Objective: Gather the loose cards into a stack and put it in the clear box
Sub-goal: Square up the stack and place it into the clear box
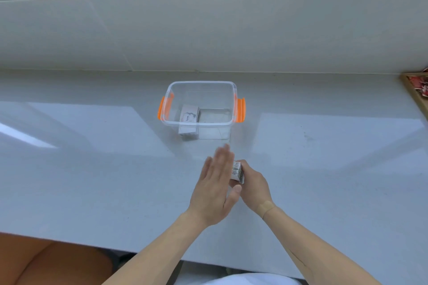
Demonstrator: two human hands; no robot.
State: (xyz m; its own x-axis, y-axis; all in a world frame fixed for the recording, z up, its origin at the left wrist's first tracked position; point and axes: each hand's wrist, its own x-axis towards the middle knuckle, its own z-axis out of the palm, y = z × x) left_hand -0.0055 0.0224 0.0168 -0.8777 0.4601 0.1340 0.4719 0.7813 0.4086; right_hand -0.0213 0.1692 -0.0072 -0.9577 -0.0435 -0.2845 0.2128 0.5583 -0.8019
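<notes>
Just below the centre of the frame, the right hand [251, 184] is wrapped around a stack of cards [237, 172], fingers curled behind it and the printed card edges facing up. The left hand [214, 184] stands flat and open, fingers straight and together (blurred at the tips), its palm against the stack's left side and its thumb under the near end. Both forearms reach in from the bottom edge over the pale countertop [92, 157]. Above the hands, near the centre, sits the clear box [201, 83] with 2 orange latches; 1 white card pack [188, 117] already lies inside at its left.
</notes>
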